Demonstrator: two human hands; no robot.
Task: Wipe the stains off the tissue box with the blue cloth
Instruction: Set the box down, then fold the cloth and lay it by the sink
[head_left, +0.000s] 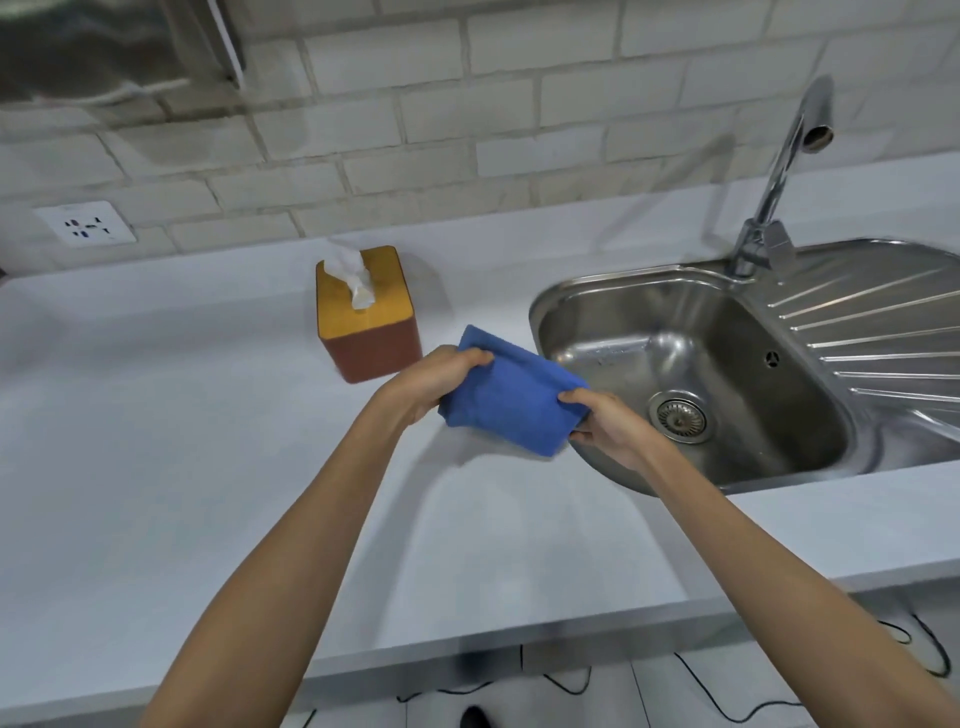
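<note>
A folded blue cloth (506, 392) is held above the white counter between both hands. My left hand (434, 382) grips its left edge, thumb on top. My right hand (610, 426) grips its right corner, over the sink's rim. The tissue box (371, 338) stands upright on the counter just behind and left of the cloth, apart from it. It has a brown body, a yellow wooden lid and a white tissue sticking out of the top. I cannot make out stains on it.
A steel sink (727, 332) with a drain and a ribbed draining board lies to the right, with a tall tap (779, 171) behind it. A wall socket (85, 224) sits on the tiled wall at left. The white counter (156, 441) runs to a front edge near me.
</note>
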